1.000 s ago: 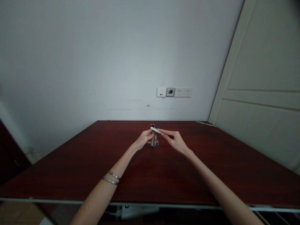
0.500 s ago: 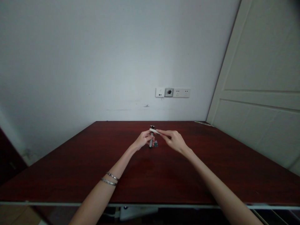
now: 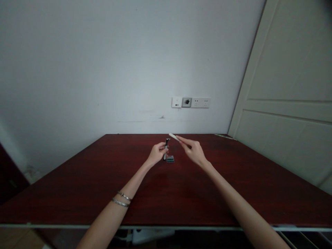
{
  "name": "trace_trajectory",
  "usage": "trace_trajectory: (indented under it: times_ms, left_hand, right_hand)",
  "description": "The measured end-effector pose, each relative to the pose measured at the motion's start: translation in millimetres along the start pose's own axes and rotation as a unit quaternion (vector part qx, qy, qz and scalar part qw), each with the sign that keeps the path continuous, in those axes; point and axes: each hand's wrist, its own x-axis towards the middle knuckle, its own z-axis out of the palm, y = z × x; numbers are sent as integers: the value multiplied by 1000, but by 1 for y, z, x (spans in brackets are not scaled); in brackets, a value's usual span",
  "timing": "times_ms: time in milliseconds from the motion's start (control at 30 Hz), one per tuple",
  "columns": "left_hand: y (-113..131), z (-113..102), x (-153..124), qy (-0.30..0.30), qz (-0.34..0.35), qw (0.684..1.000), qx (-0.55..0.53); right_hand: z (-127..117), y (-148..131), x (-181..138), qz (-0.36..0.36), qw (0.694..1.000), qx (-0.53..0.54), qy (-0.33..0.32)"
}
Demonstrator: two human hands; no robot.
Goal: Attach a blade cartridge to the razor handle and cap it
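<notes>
Gripping razor-like tool (image 3: pixel 166 147) near-upright between left fingers (image 3: pixel 163 151); pinching slim white piece (image 3: pixel 173 136) in right fingers (image 3: pixel 183 139), apart from tool. Noting small case (image 3: pixel 170 159) on surface (image 3: pixel 166 193) just below left fingers. Apparently midway: not yet setting either down.

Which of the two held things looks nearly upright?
The slim razor-like tool in the left hand. The white stick in the right hand looks clearly slanted instead.

Arms (image 3: pixel 137 180) outstretched, left hand (image 3: pixel 156 153) curled, right hand (image 3: pixel 194 151) pinching
</notes>
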Motion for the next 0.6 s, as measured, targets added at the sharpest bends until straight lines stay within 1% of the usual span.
trace_trajectory:
  times_ms: [67,133,200,300,333,367,433,500,533,600]
  left_hand:
    - [-2,1,1,35,9,999,29]
    - [-2,2,2,54,20,997,60]
    - [-1,2,2,64,37,993,87]
    - [1,1,3,91,60,988,113]
    - [1,0,4,99,65,986,118]
    - [2,0,4,105,67,985,121]
    - [2,0,4,107,64,985,121]
    - [2,0,4,103,60,985,123]
    - [2,0,4,102,62,985,127]
    - [2,0,4,103,70,982,141]
  right_hand:
    - [0,0,2,-6,1000,-13,16]
    - [2,-2,2,-10,999,-39,18]
    - [3,-4,0,-21,997,-80,-9]
    - [7,-4,-6,-54,987,-129,-77]
    - [9,-3,-7,-58,987,-126,-81]
    - [10,-1,-8,-54,990,-114,-69]
    - [12,4,-8,-33,996,-78,-21]
    - [13,8,-8,-26,998,-58,2]
    - [13,10,-9,-33,998,-57,-9]
    - [13,11,-9,-56,995,-57,-52]
